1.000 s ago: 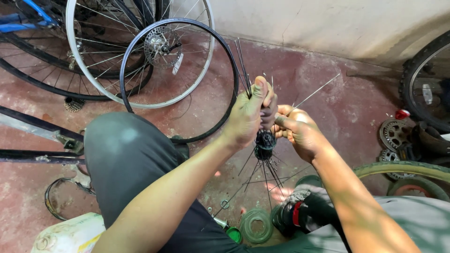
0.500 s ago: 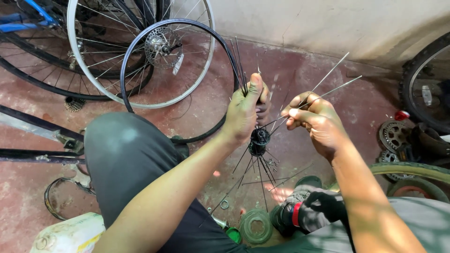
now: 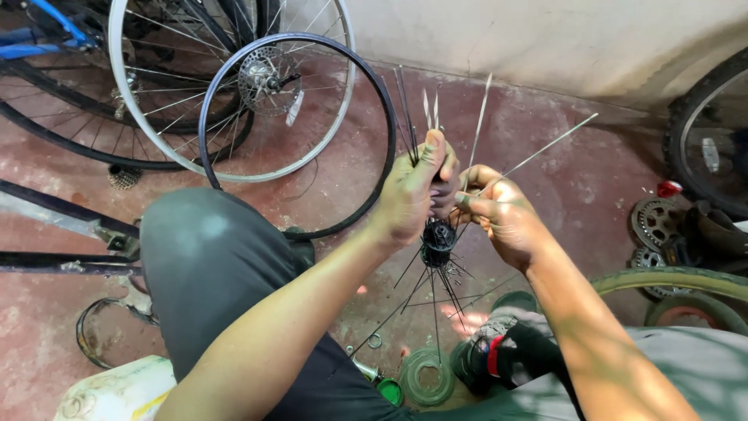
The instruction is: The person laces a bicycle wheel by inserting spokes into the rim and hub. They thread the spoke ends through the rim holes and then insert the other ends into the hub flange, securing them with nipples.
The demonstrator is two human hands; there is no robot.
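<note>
**Loose spokes gathered over a bare hub on a workshop floor**

Around you, the big things first: a silver wheel [image 3: 234, 93] leans against a dark rim [image 3: 300, 132] on the red floor [image 3: 545, 140], with a tyre [image 3: 705, 129] at the right edge and a toothed cog [image 3: 654, 222] beside it. Your knee [image 3: 210, 265] fills the lower left.

In front of you sits the black hub [image 3: 438, 236], held between both hands above the floor, its thin spokes [image 3: 436, 292] fanning down and more rising above your fists.

The risk, as it looks: the upper spokes are free at their tips and point towards your face, so a slip of the bunch could let them spring out or slide from the hub holes. A tilt of the hub would do it.

Your left hand [image 3: 413, 195] is closed around the upright bundle, thumb side up, wrist bent back. Your right hand [image 3: 502, 218] pinches a single silver spoke [image 3: 545, 148] between fingertips, forearm coming in from lower right.
</note>
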